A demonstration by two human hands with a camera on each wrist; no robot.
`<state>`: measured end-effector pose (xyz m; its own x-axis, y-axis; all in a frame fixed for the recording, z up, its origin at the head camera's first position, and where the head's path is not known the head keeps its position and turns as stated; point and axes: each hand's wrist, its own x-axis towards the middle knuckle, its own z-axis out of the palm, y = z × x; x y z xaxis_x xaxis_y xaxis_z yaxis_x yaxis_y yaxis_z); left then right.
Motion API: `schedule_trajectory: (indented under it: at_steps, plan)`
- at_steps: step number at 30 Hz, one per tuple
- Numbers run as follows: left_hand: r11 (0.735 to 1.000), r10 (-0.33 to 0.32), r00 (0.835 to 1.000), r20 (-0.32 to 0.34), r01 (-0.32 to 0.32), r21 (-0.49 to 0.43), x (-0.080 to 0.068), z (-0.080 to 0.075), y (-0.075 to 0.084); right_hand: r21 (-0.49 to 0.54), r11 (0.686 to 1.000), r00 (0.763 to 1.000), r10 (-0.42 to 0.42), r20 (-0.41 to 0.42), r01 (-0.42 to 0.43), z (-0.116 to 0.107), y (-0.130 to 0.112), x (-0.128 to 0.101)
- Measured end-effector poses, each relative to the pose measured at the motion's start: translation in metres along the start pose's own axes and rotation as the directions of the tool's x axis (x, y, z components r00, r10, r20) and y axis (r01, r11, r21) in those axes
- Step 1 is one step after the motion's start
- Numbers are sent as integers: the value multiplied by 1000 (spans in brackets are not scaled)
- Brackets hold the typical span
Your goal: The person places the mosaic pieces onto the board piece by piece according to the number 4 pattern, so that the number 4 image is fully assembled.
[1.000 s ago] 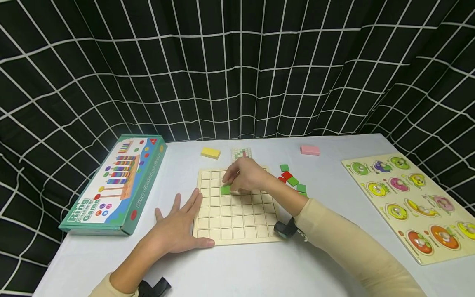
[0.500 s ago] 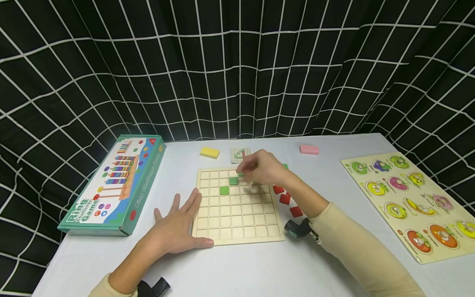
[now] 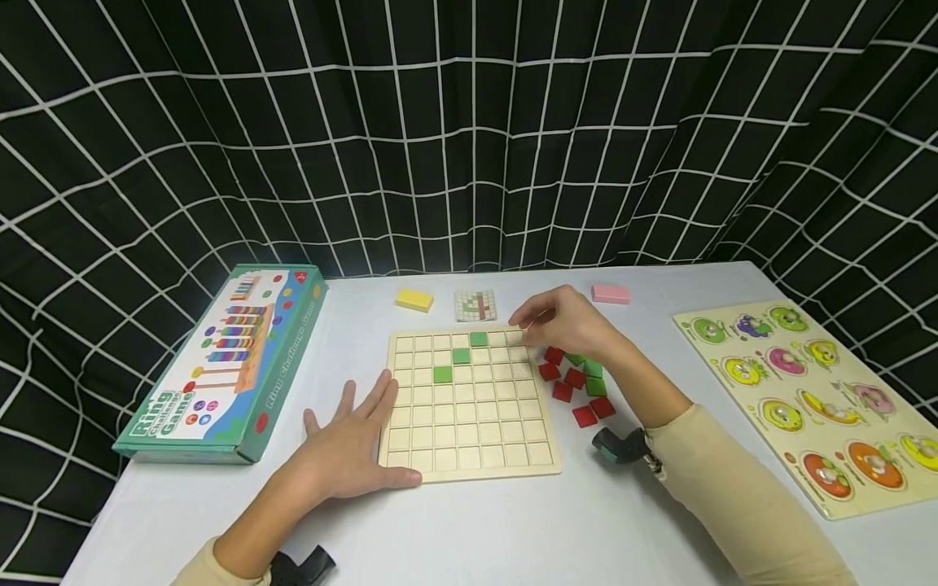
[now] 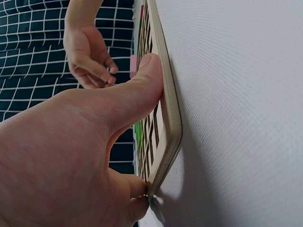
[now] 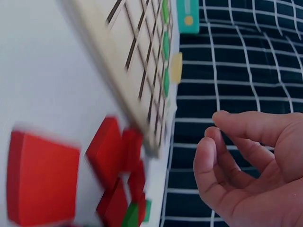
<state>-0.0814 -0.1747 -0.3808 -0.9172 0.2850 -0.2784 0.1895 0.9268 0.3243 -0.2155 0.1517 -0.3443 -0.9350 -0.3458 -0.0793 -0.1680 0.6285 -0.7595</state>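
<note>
Wooden grid board (image 3: 469,407) lying flat on the white table (image 3: 513,521), three green tiles (image 3: 460,356) seated in a diagonal run near its far edge. Left hand (image 3: 352,452) spread flat, fingers straight, pressed against the board's near-left corner, thumb along the rim in the left wrist view (image 4: 142,90). Right hand (image 3: 567,321) hovering above the board's far-right corner, fingers loosely curled, nothing held between them in the right wrist view (image 5: 246,175). Loose red tiles (image 3: 575,391) and green ones (image 3: 593,378) scattered just beside the board's right edge.

Likely trouble: a low sweep toward the pile could brush the seated green tiles or knock the loose pieces farther apart; easing off the left hand could let the board slide; a sleeve (image 3: 733,488) dragged over the pile could push tiles off toward the fruit puzzle (image 3: 806,391).

Compared with half a second ago: one more green tile on the board, now in the top row; right hand shifted rightward off the grid, uncovering more of the pile. Left hand unmoved.
</note>
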Motion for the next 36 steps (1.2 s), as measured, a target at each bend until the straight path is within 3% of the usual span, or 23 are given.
schedule_trajectory:
  at_steps: [8, 23, 36]
  plan:
    - [1000, -7, 1000, 5, 7, 13, 0, -1, 0, -31, 999, 1000, 23, -7, -23, -16, 22, -7]
    - [1000, -10, 1000, 7, 10, 11, 0, -1, 1, -59, 994, 992, -83, 97, 89, -38, 56, -20]
    - [1000, -10, 1000, 14, 10, 8, 1, 0, -1, -104, 994, 992, -19, 122, 32, -38, 70, -21]
